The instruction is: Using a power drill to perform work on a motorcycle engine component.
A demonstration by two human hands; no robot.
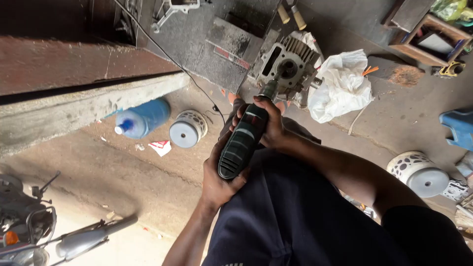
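Dark blue trousers [290,221] fill the near foreground, and just above them one power tool [245,139], dark green and black with a ribbed grip, is held in both hands over the lap, its nose pointing at one grey engine block [286,66] that sits on the concrete floor [148,172] just beyond the knees. One left hand [220,177] is wrapped shut around the butt end of the power tool, fingers curled under it; one right hand [268,125] is closed over the front of the body, nearer the engine block. The tip of the tool meets the round bore in the engine block, though the exact contact is too small to tell. Right of the engine block, touching its side, lies one crumpled white plastic bag [342,83]. Two white perforated cylinders with flat round caps rest on the floor: one [187,129] left of the engine block, the other [419,172] well to its right, beyond the right forearm. One blue plastic bottle [143,118] lies on its side left of the nearer cylinder, close to one concrete ledge [88,106]. One thin black cable [192,81] runs across the floor from the upper left towards the engine block. Far right of the engine block stand one wooden crate [428,39] and one blue plastic container [458,128], partly cut off by the frame edge. Far below and left of the engine block, parts of a motorcycle [29,221] show at the corner.
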